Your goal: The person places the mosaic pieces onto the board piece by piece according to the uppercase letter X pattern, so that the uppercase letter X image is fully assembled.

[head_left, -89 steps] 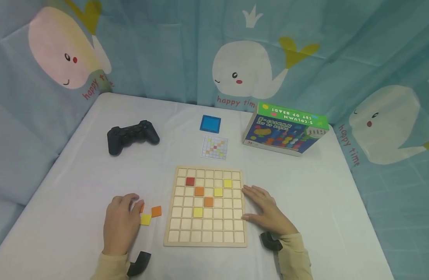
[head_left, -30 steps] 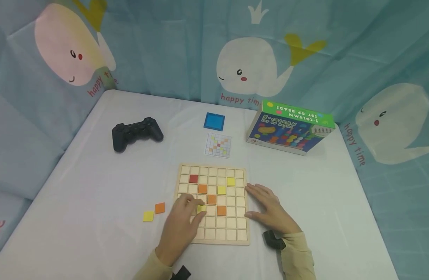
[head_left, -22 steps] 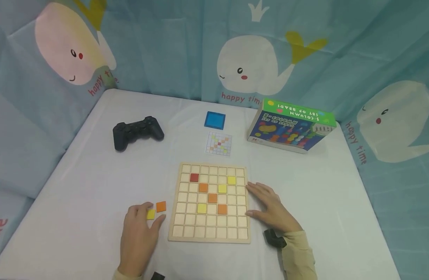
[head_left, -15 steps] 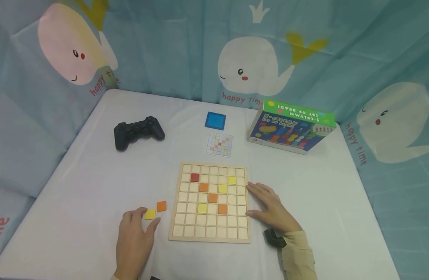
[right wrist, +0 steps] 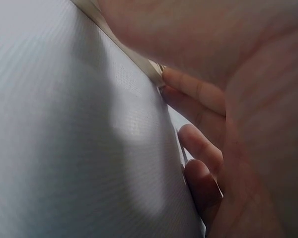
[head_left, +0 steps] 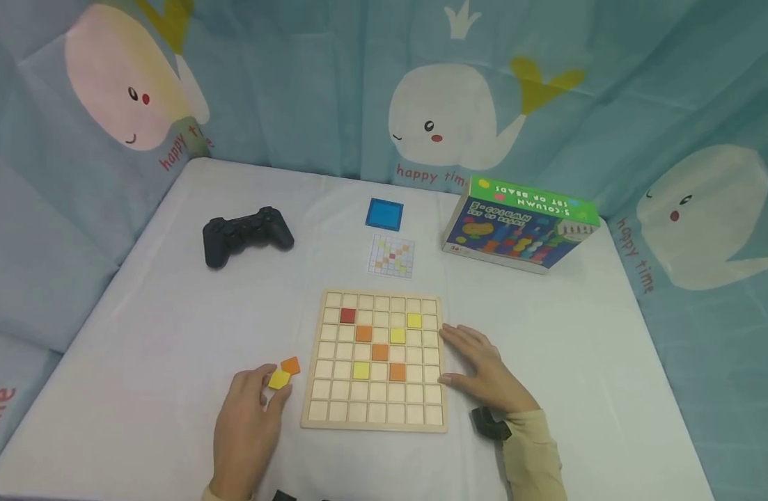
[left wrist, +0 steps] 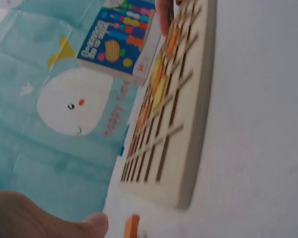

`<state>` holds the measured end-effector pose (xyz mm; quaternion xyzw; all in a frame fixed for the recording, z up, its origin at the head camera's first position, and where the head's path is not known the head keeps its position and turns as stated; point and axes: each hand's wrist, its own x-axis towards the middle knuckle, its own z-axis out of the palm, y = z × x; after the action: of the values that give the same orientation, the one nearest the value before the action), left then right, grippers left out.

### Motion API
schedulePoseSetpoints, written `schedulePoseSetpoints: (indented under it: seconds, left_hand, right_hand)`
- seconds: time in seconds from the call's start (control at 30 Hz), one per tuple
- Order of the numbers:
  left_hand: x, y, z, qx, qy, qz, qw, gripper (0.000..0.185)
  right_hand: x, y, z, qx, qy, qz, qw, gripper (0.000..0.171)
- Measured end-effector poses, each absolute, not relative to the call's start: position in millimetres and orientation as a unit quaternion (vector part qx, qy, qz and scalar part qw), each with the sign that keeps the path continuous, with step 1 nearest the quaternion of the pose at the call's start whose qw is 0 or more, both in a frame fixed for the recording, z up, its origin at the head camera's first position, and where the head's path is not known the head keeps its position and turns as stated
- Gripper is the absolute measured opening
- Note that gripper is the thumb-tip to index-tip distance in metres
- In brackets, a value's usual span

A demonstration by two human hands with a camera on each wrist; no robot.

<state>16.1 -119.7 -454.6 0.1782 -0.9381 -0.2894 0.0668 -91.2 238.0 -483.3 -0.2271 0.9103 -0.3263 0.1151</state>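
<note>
In the head view my left hand [head_left: 246, 424] pinches a yellow square tile [head_left: 280, 379] between thumb and fingertips, left of the wooden grid board [head_left: 310, 424]. The yellow tile sits tilted and overlaps the corner of an orange tile [head_left: 292, 365]. The left wrist view shows that orange tile [left wrist: 132, 226] near a fingertip; the yellow one is out of sight there. On the board lie a red tile [head_left: 348, 316] and several orange and yellow tiles. My right hand [head_left: 487, 372] rests with extended fingers against the board's right edge, which the right wrist view shows close up.
Behind the board lies a pattern card [head_left: 391, 256], with a blue square tray [head_left: 384, 214] beyond it. A black game controller [head_left: 248, 236] is at the back left. The bead-set box [head_left: 518, 226] stands at the back right, before a whale-print curtain [head_left: 308, 104].
My left hand set an orange tile on the board, then returned left and took hold of the yellow tile, now shifted right toward the orange one. The right hand keeps its place.
</note>
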Motion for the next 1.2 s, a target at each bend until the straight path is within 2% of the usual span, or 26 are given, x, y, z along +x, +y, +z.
schedulePoseSetpoints:
  seconds: [0.17,0.27,0.37,0.5,1.2]
  left_hand:
    - [11,-102,-452,0.066,-0.935,-0.331,0.108,0.042]
    - [8,-94,-456,-0.005,-0.925,-0.365,0.107,0.038]
    - [6,-92,-460,-0.041,-0.915,-0.390,0.093,0.037]
    - [5,-91,-464,-0.053,-0.919,-0.381,0.088,0.037]
    - [3,-90,-478,-0.104,-0.920,-0.349,0.143,0.037]
  right_hand:
    - [-93,239,-482,-0.235,0.910,-0.326,0.105,0.079]
    - [-95,240,-483,-0.235,0.910,-0.326,0.106,0.079]
    - [-96,240,-483,-0.232,0.910,-0.325,0.111,0.079]
    - [-97,239,-482,-0.228,0.912,-0.322,0.116,0.079]
    - [-94,241,-490,-0.230,0.911,-0.324,0.112,0.080]
